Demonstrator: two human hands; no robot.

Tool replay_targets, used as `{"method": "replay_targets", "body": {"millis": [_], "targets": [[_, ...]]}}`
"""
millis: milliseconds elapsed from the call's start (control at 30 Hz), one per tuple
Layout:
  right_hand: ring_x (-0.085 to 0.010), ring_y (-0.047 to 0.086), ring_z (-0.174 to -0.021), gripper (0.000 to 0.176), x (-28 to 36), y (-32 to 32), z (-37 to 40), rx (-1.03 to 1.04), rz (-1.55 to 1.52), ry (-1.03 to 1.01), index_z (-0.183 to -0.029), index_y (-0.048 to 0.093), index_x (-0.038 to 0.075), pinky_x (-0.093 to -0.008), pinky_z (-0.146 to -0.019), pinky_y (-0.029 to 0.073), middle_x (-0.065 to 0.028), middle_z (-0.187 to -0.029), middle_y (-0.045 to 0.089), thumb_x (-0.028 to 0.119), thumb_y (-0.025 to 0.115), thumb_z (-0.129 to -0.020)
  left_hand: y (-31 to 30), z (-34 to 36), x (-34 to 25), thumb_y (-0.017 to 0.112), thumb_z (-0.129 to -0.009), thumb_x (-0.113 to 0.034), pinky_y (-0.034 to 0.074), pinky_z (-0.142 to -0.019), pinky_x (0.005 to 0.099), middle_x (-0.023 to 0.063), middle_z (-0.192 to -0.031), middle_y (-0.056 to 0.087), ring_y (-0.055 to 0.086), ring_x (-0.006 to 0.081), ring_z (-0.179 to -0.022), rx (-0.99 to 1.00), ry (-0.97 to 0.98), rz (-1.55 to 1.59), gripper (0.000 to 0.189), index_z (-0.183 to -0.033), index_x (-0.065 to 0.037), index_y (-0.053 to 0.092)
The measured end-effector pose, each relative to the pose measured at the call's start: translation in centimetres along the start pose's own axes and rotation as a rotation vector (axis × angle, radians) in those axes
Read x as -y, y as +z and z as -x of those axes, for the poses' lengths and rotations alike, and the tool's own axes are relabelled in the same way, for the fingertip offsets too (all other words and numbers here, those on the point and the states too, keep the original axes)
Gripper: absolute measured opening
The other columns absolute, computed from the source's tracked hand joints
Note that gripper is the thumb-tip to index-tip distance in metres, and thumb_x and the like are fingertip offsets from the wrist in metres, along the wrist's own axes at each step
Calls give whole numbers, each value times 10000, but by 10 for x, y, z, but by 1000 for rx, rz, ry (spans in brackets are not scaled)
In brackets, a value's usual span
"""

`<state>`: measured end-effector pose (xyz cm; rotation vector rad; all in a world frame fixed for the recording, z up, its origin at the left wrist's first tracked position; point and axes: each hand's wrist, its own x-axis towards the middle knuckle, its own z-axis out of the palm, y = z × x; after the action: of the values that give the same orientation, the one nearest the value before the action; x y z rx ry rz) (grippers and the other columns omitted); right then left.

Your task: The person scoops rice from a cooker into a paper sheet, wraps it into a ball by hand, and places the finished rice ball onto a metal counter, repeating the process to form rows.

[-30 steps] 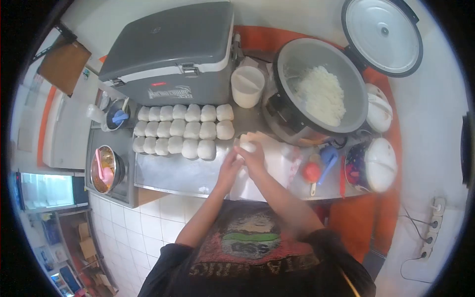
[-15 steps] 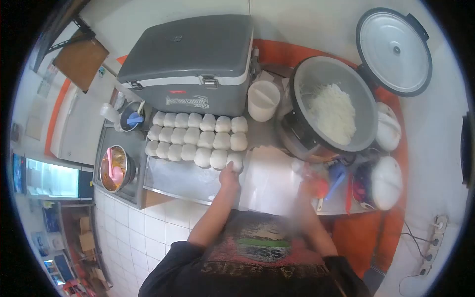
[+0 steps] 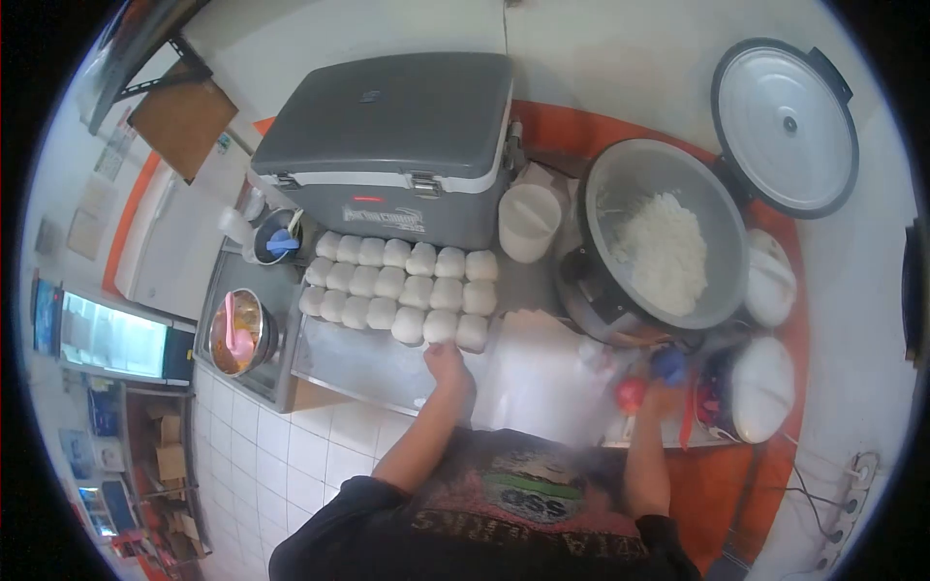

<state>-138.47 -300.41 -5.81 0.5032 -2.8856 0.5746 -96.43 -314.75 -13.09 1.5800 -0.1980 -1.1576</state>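
Note:
Several white rounded bundles (image 3: pixel 416 292) stand in three rows on a metal tray (image 3: pixel 354 363). My left hand (image 3: pixel 446 363) is just below the front row's right end, its fingers curled in near the bundles. What lies under its fingertips is hidden. At the right, my right hand (image 3: pixel 662 399), somewhat blurred, closes over the handle of a blue rice scoop (image 3: pixel 668 366). A red round thing (image 3: pixel 631 394) sits just left of that hand. Between my hands lies a stack of pale paper sheets (image 3: pixel 528 378).
An open rice cooker (image 3: pixel 593 232) with white rice (image 3: pixel 664 254) stands behind the right hand, its lid (image 3: pixel 787 126) raised. A grey cooler box (image 3: pixel 383 126) is behind the bundles, with a white tub (image 3: pixel 529 223) alongside. A pot with a pink ladle (image 3: pixel 239 341) stands at left.
My right hand has moved right, from beside the red round thing to the blue scoop's handle. My left hand has drawn slightly back from the last front bundle. The camera view has shifted.

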Motion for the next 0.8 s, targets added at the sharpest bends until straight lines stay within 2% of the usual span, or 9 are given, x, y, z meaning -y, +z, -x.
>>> {"method": "replay_targets", "body": {"millis": [67, 167, 267, 367, 467, 567, 667, 700, 800], "targets": [[-390, 646, -1038, 497, -5, 1, -10, 58, -88, -29, -1233, 570, 28, -499, -853, 510, -229, -1140, 653, 311, 698, -845, -6, 5, -12, 662, -898, -123, 393, -456, 259, 53, -860, 557, 526, 113, -637, 220, -66, 50, 401, -1178, -32, 390], [-354, 635, -994, 474, -10, 6, -16, 92, -190, -42, -1241, 559, 21, -467, -835, 508, -205, -1116, 649, 282, 678, -864, -12, 0, -10, 633, -880, -73, 495, -605, 318, 108, -967, 571, 583, 169, -794, 135, -43, -15, 386, -1198, 11, 430], [-318, 625, -951, 451, -18, -3, -10, 53, -393, 15, -1250, 548, 14, -436, -818, 506, -181, -1091, 645, 252, 658, -883, 19, 43, -70, 591, -864, -59, 463, -946, 444, 213, -1171, 544, 548, 289, -1101, -375, 324, -104, 488, -1316, 38, 432], [-282, 615, -907, 429, -20, -36, -9, -21, -643, 123, -1258, 536, 7, -404, -801, 505, -157, -1067, 640, 223, 638, -902, -6, -4, -84, 535, -887, -115, 339, -1090, 448, 247, -1288, 512, 431, 371, -1275, -507, 808, -475, 448, -1294, 72, 523], [-246, 604, -864, 407, -15, -71, -23, -98, -880, 232, -1266, 525, 0, -373, -783, 503, -134, -1042, 636, 193, 618, -921, -34, -32, -120, 525, -905, -225, 236, -1142, 524, 230, -1368, 486, 342, 428, -1343, -142, 1107, -905, 484, -1320, 25, 525], [-200, 590, -791, 400, -11, -96, -53, -159, -1147, 250, -1287, 500, -2, -345, -740, 499, -119, -1012, 635, 154, 615, -937, -50, -66, -111, 536, -902, -296, 257, -1105, 581, 187, -1367, 498, 344, 448, -1318, 60, 1327, -1353, 482, -1291, -12, 552], [-152, 556, -765, 469, 57, -165, -72, -194, -1159, 313, -1332, 462, -22, -296, -693, 473, -111, -1005, 630, 118, 625, -915, -61, -82, -104, 521, -904, -369, 243, -1101, 580, 172, -1362, 492, 352, 443, -1287, 91, 1324, -1226, 459, -1241, -63, 578], [-147, 553, -761, 488, 81, -184, -80, -203, -1060, 277, -1348, 452, -26, -293, -683, 471, -110, -1006, 631, 107, 622, -910, -58, -81, -103, 515, -908, -398, 257, -1086, 572, 182, -1331, 502, 369, 447, -1256, 79, 1327, -1200, 440, -1169, -53, 590], [-137, 553, -738, 495, 116, -204, -104, -111, -1111, -1, -1357, 443, -29, -277, -651, 466, -97, -999, 623, 85, 602, -902, -52, -81, -105, 601, -843, -324, 278, -1081, 579, 226, -1336, 493, 365, 445, -1275, 89, 1270, -1186, 476, -1188, 2, 569]]}}
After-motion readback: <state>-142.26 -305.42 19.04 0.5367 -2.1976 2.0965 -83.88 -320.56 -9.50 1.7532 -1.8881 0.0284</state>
